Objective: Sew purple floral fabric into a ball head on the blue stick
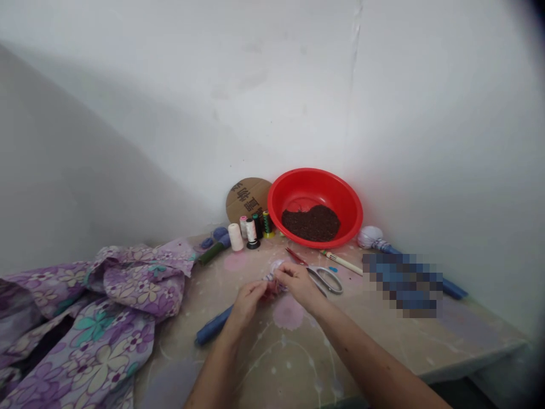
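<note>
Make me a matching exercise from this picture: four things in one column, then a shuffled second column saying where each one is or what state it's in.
Things:
1. Red plastic basin
2. Steel scissors
3. Purple floral cloth
4. Small reddish bundle

Places and states:
A. Bunched at the left of the table
B. Lying beside the right hand
C. Holding a dark granular heap
D. Pinched between the left hand and right hand

Pairs: 1C, 2B, 3A, 4D

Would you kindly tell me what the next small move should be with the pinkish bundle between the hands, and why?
Perhaps the right hand should reach for the scissors: they lie just beside it on the tabletop, while the left hand pinches the small pinkish bundle and could probably hold it steady alone.
</note>
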Tool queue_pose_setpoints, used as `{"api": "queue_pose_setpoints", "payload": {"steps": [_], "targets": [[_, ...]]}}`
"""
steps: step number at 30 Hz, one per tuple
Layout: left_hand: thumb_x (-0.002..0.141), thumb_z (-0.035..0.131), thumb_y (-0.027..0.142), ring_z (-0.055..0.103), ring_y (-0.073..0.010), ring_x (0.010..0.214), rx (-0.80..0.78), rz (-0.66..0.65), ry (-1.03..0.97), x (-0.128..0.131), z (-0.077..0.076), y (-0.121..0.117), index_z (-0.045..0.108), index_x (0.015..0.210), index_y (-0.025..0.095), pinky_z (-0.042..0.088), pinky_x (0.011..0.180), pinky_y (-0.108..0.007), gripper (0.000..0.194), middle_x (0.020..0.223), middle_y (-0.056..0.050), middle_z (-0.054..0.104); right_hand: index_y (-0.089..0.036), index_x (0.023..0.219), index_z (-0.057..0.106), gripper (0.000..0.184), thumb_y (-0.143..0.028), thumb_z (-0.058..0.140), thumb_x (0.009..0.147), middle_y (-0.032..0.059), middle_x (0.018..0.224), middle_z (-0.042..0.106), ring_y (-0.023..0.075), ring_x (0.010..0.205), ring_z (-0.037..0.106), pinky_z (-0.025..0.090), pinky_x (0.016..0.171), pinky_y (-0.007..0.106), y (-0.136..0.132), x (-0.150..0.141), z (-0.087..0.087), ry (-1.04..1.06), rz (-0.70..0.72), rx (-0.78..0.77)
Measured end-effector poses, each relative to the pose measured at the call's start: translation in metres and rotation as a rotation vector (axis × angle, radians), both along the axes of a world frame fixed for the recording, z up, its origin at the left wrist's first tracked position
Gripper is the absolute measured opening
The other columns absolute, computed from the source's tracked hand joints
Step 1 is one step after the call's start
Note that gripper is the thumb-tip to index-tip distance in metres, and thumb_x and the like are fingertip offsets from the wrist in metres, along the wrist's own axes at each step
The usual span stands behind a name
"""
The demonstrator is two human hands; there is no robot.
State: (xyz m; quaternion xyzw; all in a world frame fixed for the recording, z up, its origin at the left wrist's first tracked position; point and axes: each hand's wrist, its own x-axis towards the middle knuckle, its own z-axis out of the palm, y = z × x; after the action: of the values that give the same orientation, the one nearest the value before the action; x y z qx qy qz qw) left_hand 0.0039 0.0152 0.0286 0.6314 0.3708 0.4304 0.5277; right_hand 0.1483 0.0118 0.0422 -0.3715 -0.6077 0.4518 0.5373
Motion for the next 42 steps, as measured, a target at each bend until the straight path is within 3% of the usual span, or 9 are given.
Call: {"api": "queue_pose_setpoints", "payload": {"steps": [5,13,23,26,29,32,34,39,42], "targets": [[0.063,0.061,0.036,0.051,-0.0139,0.062,0.096,0.043,0.045,0.003,-0.003,-0.003,0.067,0.067,0.015,0.037,0.059,-0.022,0.022,0.066,-0.003,0.062,-0.016,0.052,0.046,0.021,-0.031,0.051,0.067,-0.0046,0.048,0.042,0.0084,0.049,0.038,0.029,0.049,0.022,0.001,0.002,0.0,-0.008,-0.05,0.01],[0.062,0.06,0.035,0.041,-0.0102,0.048,0.211,0.199,0.225,0.011,-0.001,-0.007,0.06,0.048,0.015,0.029,0.048,-0.02,0.024,0.047,0.0,0.05,-0.016,0.051,0.045,0.019,-0.026,0.05,0.067,-0.0042,0.05,0.039,0.0086,0.052,0.035,0.027,0.049,0.022,0.003,0.001,-0.007,-0.082,-0.158,0.07],[0.072,0.048,0.035,0.043,-0.0096,0.05,0.323,0.152,0.477,0.005,-0.003,-0.01,0.054,0.053,0.013,0.028,0.05,-0.02,0.03,0.05,0.001,0.05,-0.016,0.053,0.048,0.021,-0.026,0.042,0.07,-0.0033,0.05,0.042,0.0096,0.052,0.038,0.027,0.049,0.021,0.01,0.016,-0.014,-0.347,-0.402,0.131],[0.073,0.046,0.038,0.042,-0.0091,0.049,0.3,0.126,0.456,0.002,-0.002,-0.01,0.052,0.055,0.013,0.028,0.049,-0.02,0.031,0.05,0.001,0.049,-0.016,0.054,0.05,0.023,-0.025,0.041,0.073,-0.0015,0.054,0.047,0.0103,0.054,0.04,0.028,0.051,0.021,0.009,0.021,-0.012,-0.499,-0.52,0.198],[0.074,0.047,0.04,0.04,-0.008,0.048,0.248,0.004,0.349,-0.001,0.006,-0.016,0.049,0.056,0.014,0.029,0.048,-0.019,0.031,0.049,0.002,0.046,-0.016,0.057,0.053,0.022,-0.024,0.041,0.074,-0.0002,0.057,0.051,0.011,0.056,0.042,0.028,0.053,0.022,0.009,0.025,-0.01,-0.56,-0.59,0.226],[0.073,0.049,0.04,0.041,-0.0077,0.049,0.166,-0.169,0.26,-0.003,0.017,-0.024,0.047,0.056,0.014,0.031,0.049,-0.019,0.031,0.05,0.002,0.047,-0.016,0.057,0.054,0.023,-0.026,0.041,0.074,0.0001,0.055,0.052,0.0115,0.055,0.044,0.029,0.051,0.021,0.009,0.029,-0.008,-0.482,-0.556,0.192],[0.072,0.049,0.041,0.042,-0.0078,0.05,0.116,-0.195,0.236,-0.001,0.021,-0.026,0.048,0.056,0.014,0.032,0.05,-0.019,0.032,0.05,0.001,0.048,-0.016,0.056,0.054,0.024,-0.027,0.042,0.073,-0.0003,0.052,0.051,0.0114,0.054,0.044,0.03,0.049,0.021,0.009,0.029,-0.006,-0.405,-0.497,0.154],[0.069,0.053,0.039,0.043,-0.0082,0.05,0.185,0.066,0.326,0.007,0.014,-0.014,0.056,0.059,0.013,0.033,0.051,-0.019,0.028,0.051,0.002,0.051,-0.016,0.053,0.052,0.024,-0.03,0.045,0.07,-0.0026,0.045,0.046,0.0098,0.046,0.041,0.031,0.045,0.02,0.003,0.024,0.0,-0.252,-0.373,0.076],[0.068,0.055,0.036,0.049,-0.0103,0.056,0.268,0.138,0.433,0.01,0.007,-0.006,0.063,0.068,0.014,0.034,0.053,-0.02,0.024,0.061,0.0,0.058,-0.016,0.054,0.053,0.023,-0.031,0.046,0.07,-0.0029,0.047,0.047,0.0095,0.046,0.041,0.031,0.046,0.02,0.0,0.019,-0.002,-0.227,-0.349,0.062]]}}
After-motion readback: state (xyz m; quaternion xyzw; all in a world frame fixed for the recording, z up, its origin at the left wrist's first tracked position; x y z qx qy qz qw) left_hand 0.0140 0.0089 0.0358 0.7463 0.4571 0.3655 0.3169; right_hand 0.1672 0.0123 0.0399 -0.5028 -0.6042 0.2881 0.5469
